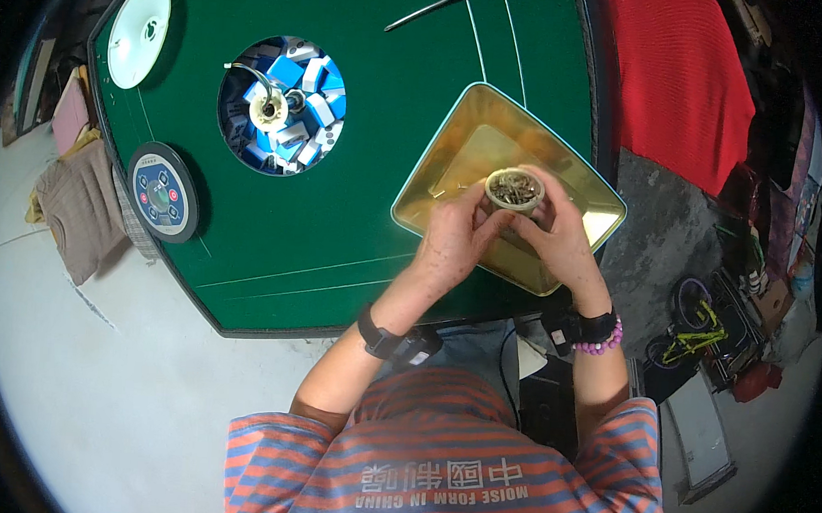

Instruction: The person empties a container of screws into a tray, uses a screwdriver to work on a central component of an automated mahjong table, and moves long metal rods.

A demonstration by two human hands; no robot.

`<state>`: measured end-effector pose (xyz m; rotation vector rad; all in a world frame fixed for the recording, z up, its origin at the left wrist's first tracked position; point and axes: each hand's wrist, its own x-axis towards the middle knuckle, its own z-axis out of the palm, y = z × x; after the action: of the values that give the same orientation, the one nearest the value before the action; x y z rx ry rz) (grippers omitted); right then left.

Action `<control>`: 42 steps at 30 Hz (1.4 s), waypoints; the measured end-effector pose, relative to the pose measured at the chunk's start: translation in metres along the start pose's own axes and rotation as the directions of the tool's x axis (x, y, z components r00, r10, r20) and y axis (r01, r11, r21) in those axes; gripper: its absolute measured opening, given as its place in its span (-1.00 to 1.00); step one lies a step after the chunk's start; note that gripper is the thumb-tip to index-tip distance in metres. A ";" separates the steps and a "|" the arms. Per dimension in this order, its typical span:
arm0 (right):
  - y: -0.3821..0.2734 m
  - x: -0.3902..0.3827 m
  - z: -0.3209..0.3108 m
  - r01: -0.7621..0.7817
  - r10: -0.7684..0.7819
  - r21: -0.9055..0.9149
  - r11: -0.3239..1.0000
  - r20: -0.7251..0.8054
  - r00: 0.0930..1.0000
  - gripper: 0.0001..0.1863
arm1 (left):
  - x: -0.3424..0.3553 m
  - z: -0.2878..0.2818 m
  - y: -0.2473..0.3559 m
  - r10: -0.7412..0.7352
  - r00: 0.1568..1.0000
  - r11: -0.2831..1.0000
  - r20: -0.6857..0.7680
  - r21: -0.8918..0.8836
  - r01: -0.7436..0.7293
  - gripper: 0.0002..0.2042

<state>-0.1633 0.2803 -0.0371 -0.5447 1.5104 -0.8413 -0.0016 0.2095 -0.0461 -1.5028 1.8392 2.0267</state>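
Near the right edge of the tabletop (339, 221), the hands (456, 229) hide most of the small cup (516, 209); the pieces (515, 187) inside are too small to identify. The far edge is cut off, and the dark rod (431, 8) there also.

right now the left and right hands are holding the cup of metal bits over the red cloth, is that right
Not quite: the head view shows the left hand and right hand holding the cup of metal bits over the gold tray; the red cloth lies off to the right.
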 end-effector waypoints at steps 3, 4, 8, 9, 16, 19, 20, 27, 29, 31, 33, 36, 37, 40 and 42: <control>0.014 -0.006 0.002 -0.037 0.037 -0.016 0.999 -0.018 0.999 -0.33 | -0.004 0.032 -0.026 -0.019 0.992 0.969 -0.128 -0.247 -0.013 -0.82; 0.015 -0.007 0.003 -0.053 0.048 -0.108 0.993 -0.049 0.998 -0.31 | -0.005 0.034 -0.029 -0.022 0.992 0.968 -0.127 -0.251 -0.011 -0.82; 0.018 -0.008 0.003 -0.075 0.063 -0.175 0.982 -0.074 0.995 -0.28 | -0.009 0.026 -0.020 -0.120 0.993 0.941 0.008 -0.318 0.116 -0.81; 0.017 -0.009 0.003 -0.096 0.076 -0.234 0.967 -0.095 0.993 -0.28 | -0.009 0.025 -0.021 -0.133 0.991 0.934 0.023 -0.331 0.133 -0.81; 0.024 -0.019 0.001 -0.027 -0.034 -0.313 0.949 -0.187 0.982 -0.33 | -0.017 0.021 -0.026 -0.080 0.997 0.954 0.011 -0.287 0.080 -0.78; 0.016 -0.021 -0.005 0.020 -0.104 -0.449 0.894 -0.164 0.981 -0.37 | -0.018 0.020 -0.031 0.025 0.994 0.985 -0.106 -0.169 -0.043 -0.76; 0.017 -0.023 -0.007 0.016 -0.100 -0.444 0.896 -0.168 0.981 -0.37 | -0.017 0.017 -0.027 0.024 0.989 0.994 -0.145 -0.101 -0.039 -0.76; 0.019 -0.032 -0.020 0.016 -0.136 -0.492 0.870 -0.210 0.968 -0.41 | -0.005 0.004 -0.024 0.126 0.956 0.981 -0.263 0.175 -0.081 -0.70; 0.022 -0.034 -0.023 0.032 -0.158 -0.499 0.866 -0.213 0.964 -0.42 | -0.001 0.003 -0.026 0.136 0.955 0.978 -0.263 0.191 -0.086 -0.67; 0.025 -0.036 -0.027 0.017 -0.148 -0.516 0.856 -0.214 0.966 -0.42 | 0.000 0.004 -0.025 0.120 0.957 0.978 -0.265 0.196 -0.068 -0.68; 0.028 -0.037 -0.030 0.016 -0.145 -0.501 0.865 -0.220 0.965 -0.43 | 0.000 0.006 -0.025 0.087 0.957 0.981 -0.278 0.189 -0.034 -0.69; 0.033 -0.040 -0.034 0.014 -0.141 -0.476 0.880 -0.231 0.963 -0.43 | 0.000 0.012 -0.027 0.231 0.935 0.945 -0.270 0.290 -0.150 -0.68; 0.035 -0.041 -0.035 0.013 -0.138 -0.466 0.885 -0.235 0.962 -0.44 | 0.001 0.015 -0.026 0.231 0.936 0.944 -0.266 0.293 -0.150 -0.68; 0.038 -0.043 -0.039 0.005 -0.121 -0.439 0.899 -0.237 0.964 -0.45 | 0.003 0.026 -0.018 0.363 0.915 0.888 -0.178 0.363 -0.282 -0.65; 0.039 -0.045 -0.041 0.000 -0.114 -0.432 0.902 -0.239 0.964 -0.45 | 0.004 0.033 -0.005 0.323 0.944 0.860 -0.061 0.435 -0.266 -0.63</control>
<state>-0.1928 0.3460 -0.0398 -0.8308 1.9494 -0.6394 -0.0208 0.2346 -0.0577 -1.3206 2.4935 1.4919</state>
